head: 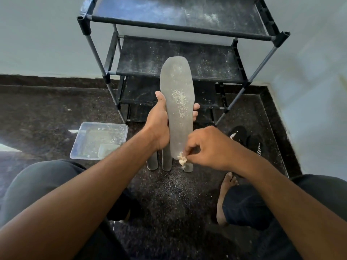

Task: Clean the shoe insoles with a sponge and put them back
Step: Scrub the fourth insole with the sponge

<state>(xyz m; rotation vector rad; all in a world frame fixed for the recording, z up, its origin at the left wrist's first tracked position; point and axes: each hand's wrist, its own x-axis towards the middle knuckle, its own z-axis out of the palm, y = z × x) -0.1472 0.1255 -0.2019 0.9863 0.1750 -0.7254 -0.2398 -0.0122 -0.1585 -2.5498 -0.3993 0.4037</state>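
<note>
My left hand (159,121) grips a long grey insole (177,102) around its middle and holds it upright in front of me. Pale crumbs speckle the insole's face. At its lower end my right hand (208,147) pinches a small, pale, crumbling piece of sponge (182,160) against the heel. Three more grey insoles (167,163) lie side by side on the dark floor just below, partly hidden by my hands. A pair of black shoes (246,139) with white stripes stands on the floor to the right.
A clear plastic tray (84,141) with water and a pale block in it sits on the floor at the left. A black dusty shoe rack (176,59) stands against the wall ahead. Crumbs are scattered over the dark speckled floor. My knees and a bare foot (225,194) frame the bottom.
</note>
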